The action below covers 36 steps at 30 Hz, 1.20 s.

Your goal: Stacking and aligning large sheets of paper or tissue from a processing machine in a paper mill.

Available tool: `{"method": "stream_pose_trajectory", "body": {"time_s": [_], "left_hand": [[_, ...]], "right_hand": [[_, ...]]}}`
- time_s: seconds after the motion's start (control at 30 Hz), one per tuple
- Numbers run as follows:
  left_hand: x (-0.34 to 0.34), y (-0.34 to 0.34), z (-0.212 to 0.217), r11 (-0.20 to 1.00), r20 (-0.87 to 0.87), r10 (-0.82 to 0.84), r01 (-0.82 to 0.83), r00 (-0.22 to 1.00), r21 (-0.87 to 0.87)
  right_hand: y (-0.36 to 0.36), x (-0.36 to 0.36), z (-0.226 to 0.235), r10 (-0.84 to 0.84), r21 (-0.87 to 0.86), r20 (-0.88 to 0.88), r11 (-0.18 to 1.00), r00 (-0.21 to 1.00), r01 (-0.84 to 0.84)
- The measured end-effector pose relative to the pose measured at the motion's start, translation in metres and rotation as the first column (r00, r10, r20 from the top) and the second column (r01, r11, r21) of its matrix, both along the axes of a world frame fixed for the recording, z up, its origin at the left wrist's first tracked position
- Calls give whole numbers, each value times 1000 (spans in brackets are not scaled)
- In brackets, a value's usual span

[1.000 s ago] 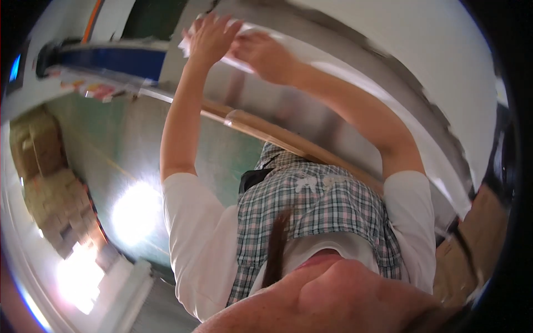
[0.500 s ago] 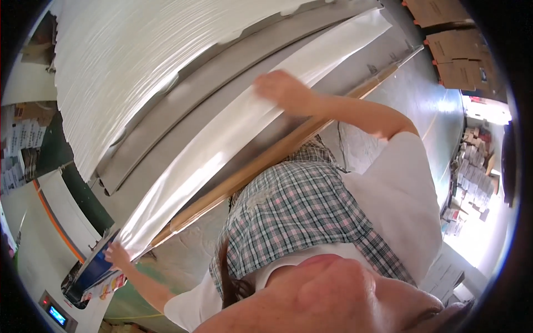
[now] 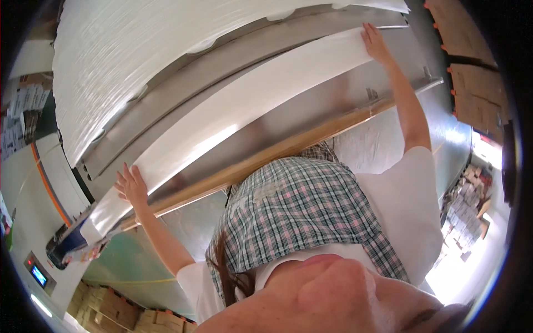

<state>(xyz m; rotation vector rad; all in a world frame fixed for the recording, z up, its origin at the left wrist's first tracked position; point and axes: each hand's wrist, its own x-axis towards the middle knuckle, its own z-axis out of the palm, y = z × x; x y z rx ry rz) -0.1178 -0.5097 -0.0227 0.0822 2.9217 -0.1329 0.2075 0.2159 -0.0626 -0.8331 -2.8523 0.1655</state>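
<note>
A long, glossy white strip (image 3: 244,105) lies stretched along a grey metal worktop (image 3: 300,114). Whether it is film or paper I cannot tell. Near its left end, my left hand (image 3: 132,187) rests with fingers spread over the strip. Past that hand, the strip's end hangs over the worktop's left side. At the far right end, my right hand (image 3: 376,44) lies on the strip with its fingers stretched out. Above the strip, a large mass of white, finely creased sheeting (image 3: 133,66) spreads across the far side.
A wooden rail (image 3: 261,159) edges the worktop right against my checked apron (image 3: 300,205). A dark blue container (image 3: 71,243) stands beyond the left end, near a panel with a lit screen (image 3: 39,275). Cardboard boxes (image 3: 474,89) are stacked at right, with more boxes (image 3: 114,308) at lower left.
My right hand has moved from the strip's middle out to its right end. My left hand has shifted up and inward, and its fingers are now spread. The strip looks flatter.
</note>
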Motion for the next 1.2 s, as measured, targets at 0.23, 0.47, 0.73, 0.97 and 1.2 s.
{"method": "stream_pose_trajectory", "body": {"time_s": [0.23, 0.47, 0.73, 0.97, 1.2], "left_hand": [[-23, -85, -1, 960, -53, -15, -1, 998, -279], [13, -56, -6, 861, -172, -482, 501, 859, 91], [68, 77, 25, 952, -43, -304, 305, 952, 5], [61, 203, 53, 553, 226, -740, 382, 634, 740], [51, 268, 14, 406, 582, -813, 731, 15, 548]], "right_hand": [[-35, -21, 49, 245, -786, 284, 613, 927, 78], [-152, -89, 82, 695, -840, 394, 538, 602, -71], [-235, -165, 35, 928, -913, 2, 154, 373, -378], [-240, -177, 61, 925, -929, 278, 328, 259, -174], [-237, -155, 42, 941, -807, -49, 161, 336, -568]]}}
